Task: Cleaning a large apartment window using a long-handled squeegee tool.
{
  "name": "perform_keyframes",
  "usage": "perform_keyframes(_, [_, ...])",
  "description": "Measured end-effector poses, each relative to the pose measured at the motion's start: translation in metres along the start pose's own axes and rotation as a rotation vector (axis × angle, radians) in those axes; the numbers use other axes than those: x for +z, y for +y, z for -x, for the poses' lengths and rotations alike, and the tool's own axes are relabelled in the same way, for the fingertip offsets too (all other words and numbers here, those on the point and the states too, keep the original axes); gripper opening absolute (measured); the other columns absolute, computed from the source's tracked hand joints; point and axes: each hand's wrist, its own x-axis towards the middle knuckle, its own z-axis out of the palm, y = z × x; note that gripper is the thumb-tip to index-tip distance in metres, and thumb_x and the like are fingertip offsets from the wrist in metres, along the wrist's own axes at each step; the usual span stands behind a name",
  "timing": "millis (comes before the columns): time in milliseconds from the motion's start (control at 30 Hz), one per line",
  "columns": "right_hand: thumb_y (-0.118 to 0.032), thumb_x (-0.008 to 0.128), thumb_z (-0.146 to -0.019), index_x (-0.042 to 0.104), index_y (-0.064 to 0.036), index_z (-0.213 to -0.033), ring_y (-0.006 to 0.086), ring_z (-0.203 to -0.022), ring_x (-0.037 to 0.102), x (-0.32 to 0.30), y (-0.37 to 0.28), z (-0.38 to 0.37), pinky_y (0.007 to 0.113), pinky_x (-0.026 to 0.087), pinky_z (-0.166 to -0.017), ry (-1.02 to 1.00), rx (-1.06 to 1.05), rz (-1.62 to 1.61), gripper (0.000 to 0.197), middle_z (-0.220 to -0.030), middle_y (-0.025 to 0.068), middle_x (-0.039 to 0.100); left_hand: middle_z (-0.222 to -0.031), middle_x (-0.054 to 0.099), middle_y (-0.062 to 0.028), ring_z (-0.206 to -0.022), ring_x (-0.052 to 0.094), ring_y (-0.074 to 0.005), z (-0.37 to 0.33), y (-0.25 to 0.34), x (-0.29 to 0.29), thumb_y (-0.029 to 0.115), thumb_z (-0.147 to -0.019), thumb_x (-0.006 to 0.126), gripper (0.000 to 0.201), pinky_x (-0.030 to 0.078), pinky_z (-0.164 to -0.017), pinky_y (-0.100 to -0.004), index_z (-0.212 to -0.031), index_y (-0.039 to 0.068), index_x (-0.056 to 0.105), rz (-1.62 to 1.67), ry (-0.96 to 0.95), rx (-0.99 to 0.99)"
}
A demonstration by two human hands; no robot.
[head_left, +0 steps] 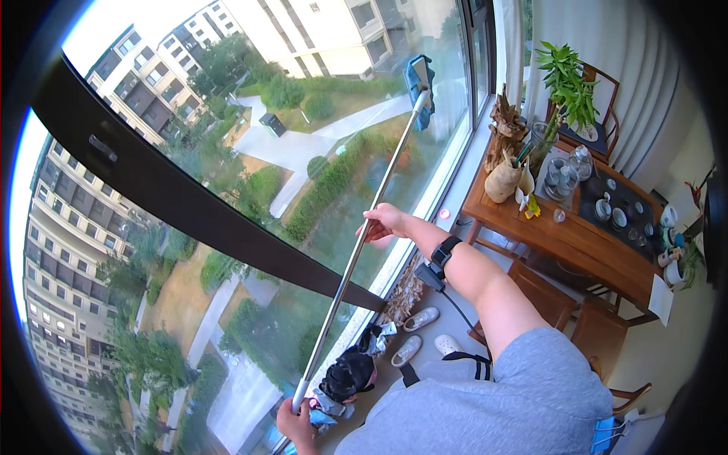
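A long silver pole with a pale grip runs up across the window; it is the handle of a flat mop (390,168). Its head carries a blue cloth pad (431,98) and lies against the upper right part of the window glass (334,205), near the frame. My left hand (296,426) is closed around the pale grip at the bottom end. Higher up, about midway along, my right hand (385,223) grips the pole, its arm stretched forward. A black strap with a small device (440,254) sits round my right wrist.
A dark window post (205,205) crosses the glass on the left. At right stands a wooden table (523,227) with driftwood (506,129), a plant in a glass vase (544,140) and glass teaware (563,178). Shoes (407,350) and a black bag-like bundle (347,373) lie on the floor.
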Motion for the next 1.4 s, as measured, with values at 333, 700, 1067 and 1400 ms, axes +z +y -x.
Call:
perform_keyframes(333, [-0.034, 0.047, -0.098, 0.06, 0.0054, -0.105, 0.0295, -0.092, 0.069, 0.11, 0.094, 0.012, 0.032, 0.058, -0.072, -0.295, 0.275, -0.085, 0.042, -0.105, 0.0183, 0.067, -0.088, 0.07, -0.015, -0.079, 0.066, -0.0307, 0.081, -0.211, -0.022, 0.057, -0.07, 0.073, 0.058, 0.049, -0.072, -0.0405, -0.101, 0.008, 0.07, -0.056, 0.056, -0.097])
perform_keyframes(700, [-0.057, 0.048, -0.09, 0.06, 0.0007, -0.11, 0.0223, -0.088, 0.067, 0.264, 0.19, 0.071, 0.028, 0.054, -0.072, -0.557, 0.584, -0.132, 0.062, -0.112, 0.0102, 0.063, -0.102, 0.067, -0.0148, -0.091, 0.063, -0.0354, 0.183, -0.269, -0.141, 0.055, -0.073, 0.069, 0.053, 0.048, -0.082, -0.0457, -0.111, 0.018, 0.068, -0.269, -0.127, -0.351])
perform_keyframes(1067, [-0.055, 0.037, -0.093, 0.045, -0.0085, -0.137, 0.0181, -0.103, 0.061, 0.392, 0.219, 0.145, 0.027, 0.05, -0.08, -1.145, 0.666, -0.047, 0.065, -0.14, 0.0051, 0.047, -0.102, 0.067, -0.016, -0.092, 0.063, -0.0358, 0.256, -0.299, -0.152, 0.056, -0.074, 0.068, 0.053, 0.048, -0.082, -0.0459, -0.11, 0.016, 0.068, -0.313, -0.198, -0.485])
perform_keyframes(1400, [-0.047, 0.05, -0.093, 0.051, -0.0055, -0.125, 0.0224, -0.1, 0.063, 0.386, 0.241, 0.148, 0.035, 0.051, -0.082, -1.068, 0.666, 0.108, 0.052, -0.129, 0.0095, 0.056, -0.102, 0.067, -0.0172, -0.093, 0.064, -0.0361, 0.235, -0.283, -0.14, 0.056, -0.074, 0.066, 0.054, 0.048, -0.082, -0.046, -0.109, 0.015, 0.068, -0.359, -0.277, -0.504])
